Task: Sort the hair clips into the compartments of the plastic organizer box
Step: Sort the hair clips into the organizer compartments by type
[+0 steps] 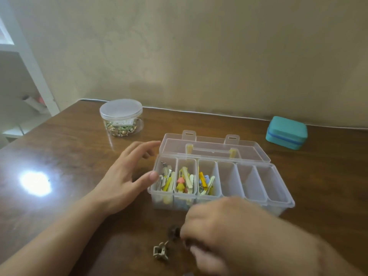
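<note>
Head view looked down on a brown tabletop [59, 156] with the clear plastic organizer box [282, 204] near its centre, lid [215, 148] laid back flat toward twelve o'clock. The box held six compartments in a row; the three at its nine o'clock end carried hair clips [185, 180], mostly yellow, pink, silver and blue, while the three toward three o'clock showed only bare plastic. The left hand [127, 176] lay at nine o'clock of the box with fingers spread and relaxed, gripping nothing, the thumb tip just beside the box's end wall. The right hand [225, 228] sat at six o'clock of the box, blurred, fingers curled down at a dark clip [174, 232] on the tabletop; whether it had hold of that clip could not be told. A small tan claw clip [160, 251] lay just beside it at seven o'clock. A lidded round jar [121, 116] of trinkets stood at eleven o'clock, a teal case [286, 132] at two o'clock.
</note>
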{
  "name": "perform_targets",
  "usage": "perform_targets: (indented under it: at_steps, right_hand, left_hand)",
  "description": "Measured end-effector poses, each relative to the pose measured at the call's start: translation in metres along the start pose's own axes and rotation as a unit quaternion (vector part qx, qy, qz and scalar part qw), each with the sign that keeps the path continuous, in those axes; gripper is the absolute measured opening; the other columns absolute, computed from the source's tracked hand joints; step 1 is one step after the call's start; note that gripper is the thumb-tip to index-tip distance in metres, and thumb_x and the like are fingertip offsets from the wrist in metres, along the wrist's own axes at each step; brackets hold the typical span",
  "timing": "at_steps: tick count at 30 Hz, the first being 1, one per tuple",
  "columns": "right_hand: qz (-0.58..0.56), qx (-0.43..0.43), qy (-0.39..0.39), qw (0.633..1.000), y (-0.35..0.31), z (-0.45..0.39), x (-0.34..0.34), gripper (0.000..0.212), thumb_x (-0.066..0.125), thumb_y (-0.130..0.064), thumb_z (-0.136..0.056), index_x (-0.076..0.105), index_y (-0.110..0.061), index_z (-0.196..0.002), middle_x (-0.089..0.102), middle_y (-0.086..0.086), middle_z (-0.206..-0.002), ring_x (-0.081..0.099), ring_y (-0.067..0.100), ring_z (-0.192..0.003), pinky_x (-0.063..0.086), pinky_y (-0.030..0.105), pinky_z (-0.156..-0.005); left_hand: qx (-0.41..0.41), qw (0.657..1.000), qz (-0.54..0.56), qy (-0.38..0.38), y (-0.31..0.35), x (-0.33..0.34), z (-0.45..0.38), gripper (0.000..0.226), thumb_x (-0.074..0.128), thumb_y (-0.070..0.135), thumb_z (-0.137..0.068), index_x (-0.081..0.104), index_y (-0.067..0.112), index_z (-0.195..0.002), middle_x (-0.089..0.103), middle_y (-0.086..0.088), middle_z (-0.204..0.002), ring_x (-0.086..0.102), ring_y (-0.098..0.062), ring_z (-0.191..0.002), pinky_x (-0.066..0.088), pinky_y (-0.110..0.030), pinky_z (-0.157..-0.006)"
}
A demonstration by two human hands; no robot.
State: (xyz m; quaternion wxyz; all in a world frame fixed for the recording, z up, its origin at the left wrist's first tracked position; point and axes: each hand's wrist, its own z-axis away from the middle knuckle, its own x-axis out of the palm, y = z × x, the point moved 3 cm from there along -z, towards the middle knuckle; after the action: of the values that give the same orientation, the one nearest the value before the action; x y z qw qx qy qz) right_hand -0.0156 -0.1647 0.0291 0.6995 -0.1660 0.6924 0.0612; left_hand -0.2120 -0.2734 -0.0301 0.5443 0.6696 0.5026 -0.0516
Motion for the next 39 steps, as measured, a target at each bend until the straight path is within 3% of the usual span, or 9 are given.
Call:
perform_targets:
  at_steps: [5,11,14,17,21,25,29,34,39]
  right_hand:
    - [-0.077,0.132,0.153,0.976,0.048,0.027,-0.046,0.024,0.048,-0.05,-0.085,0.066,-0.038,-0.097,0.063,-0.023,-0.079,0.059,0.002,-0.074,0.045,0.015,-0.055]
    - [0.023,0.189,0.08,0.978,0.067,0.03,-0.036,0.022,0.047,-0.057,-0.081,0.06,-0.046,-0.095,0.054,-0.033,-0.07,0.047,-0.025,-0.08,0.035,0.012,-0.047]
    - [0.036,0.165,0.138,0.976,0.048,0.029,-0.047,0.025,0.048,-0.055,-0.086,0.064,-0.038,-0.094,0.057,-0.028,-0.074,0.047,-0.021,-0.072,0.028,0.009,-0.054]
    - [0.009,0.103,0.04,0.994,0.021,0.022,-0.031,0.021,0.051,-0.052,-0.085,0.062,-0.04,-0.098,0.06,-0.026,-0.073,0.049,-0.015,-0.062,0.035,0.007,-0.056]
    - [0.06,0.06,-0.023,0.996,0.009,0.017,-0.007,0.029,0.046,-0.047,-0.094,0.048,-0.044,-0.123,0.059,-0.017,-0.109,0.057,0.007,-0.094,0.035,0.025,-0.066]
    - [0.107,0.042,-0.057,0.992,0.005,0.008,0.01,0.027,0.043,-0.038,-0.098,0.05,-0.039,-0.125,0.056,-0.013,-0.112,0.056,0.012,-0.098,0.042,0.026,-0.069]
    - [0.074,0.062,-0.032,0.995,0.012,0.018,-0.014,0.027,0.043,-0.053,-0.092,0.053,-0.041,-0.114,0.059,-0.019,-0.098,0.053,-0.003,-0.084,0.037,0.019,-0.066]
    - [0.02,0.181,0.15,0.972,0.051,0.035,-0.047,0.031,0.05,-0.06,-0.083,0.066,-0.038,-0.098,0.057,-0.027,-0.075,0.051,-0.016,-0.074,0.032,0.012,-0.053]
    - [0.031,0.189,0.092,0.977,0.065,0.03,-0.039,0.034,0.054,-0.054,-0.083,0.067,-0.036,-0.109,0.058,-0.02,-0.09,0.048,-0.015,-0.079,0.037,0.014,-0.059]
  left_hand:
    - [0.127,0.987,-0.098,-0.019,0.031,0.017,-0.002,0.082,0.052,0.074,-0.082,0.044,0.024,-0.146,0.043,0.009,-0.15,0.036,-0.015,-0.142,0.034,-0.05,-0.113]
    - [0.096,0.994,-0.047,-0.022,0.025,0.017,0.0,0.077,0.06,0.066,-0.083,0.043,0.026,-0.146,0.047,0.011,-0.148,0.041,-0.015,-0.14,0.039,-0.052,-0.109]
    - [0.105,0.994,-0.026,-0.026,0.023,0.016,-0.001,0.077,0.065,0.062,-0.082,0.045,0.022,-0.145,0.049,0.01,-0.144,0.045,-0.014,-0.137,0.042,-0.047,-0.108]
    - [0.121,0.992,-0.015,-0.019,0.023,0.016,-0.001,0.074,0.068,0.057,-0.083,0.047,0.019,-0.143,0.05,0.01,-0.142,0.046,-0.014,-0.135,0.041,-0.039,-0.109]
    - [0.132,0.991,-0.005,-0.024,0.022,0.017,-0.001,0.071,0.069,0.053,-0.084,0.048,0.018,-0.142,0.051,0.01,-0.14,0.047,-0.014,-0.134,0.04,-0.028,-0.108]
    - [0.142,0.99,-0.009,-0.017,0.022,0.016,-0.001,0.071,0.07,0.053,-0.084,0.049,0.018,-0.142,0.05,0.012,-0.14,0.047,-0.012,-0.134,0.037,-0.019,-0.107]
    - [0.148,0.989,-0.023,-0.012,0.022,0.013,-0.002,0.073,0.069,0.059,-0.082,0.05,0.021,-0.141,0.051,0.012,-0.139,0.048,-0.01,-0.132,0.038,-0.019,-0.106]
    - [0.159,0.986,-0.041,-0.011,0.023,0.007,-0.001,0.074,0.07,0.059,-0.08,0.052,0.019,-0.14,0.053,0.007,-0.132,0.052,-0.013,-0.126,0.041,-0.021,-0.103]
    - [0.172,0.985,-0.029,-0.01,0.024,0.002,-0.001,0.073,0.073,0.05,-0.078,0.053,0.011,-0.137,0.057,-0.003,-0.128,0.054,-0.021,-0.123,0.043,-0.029,-0.101]
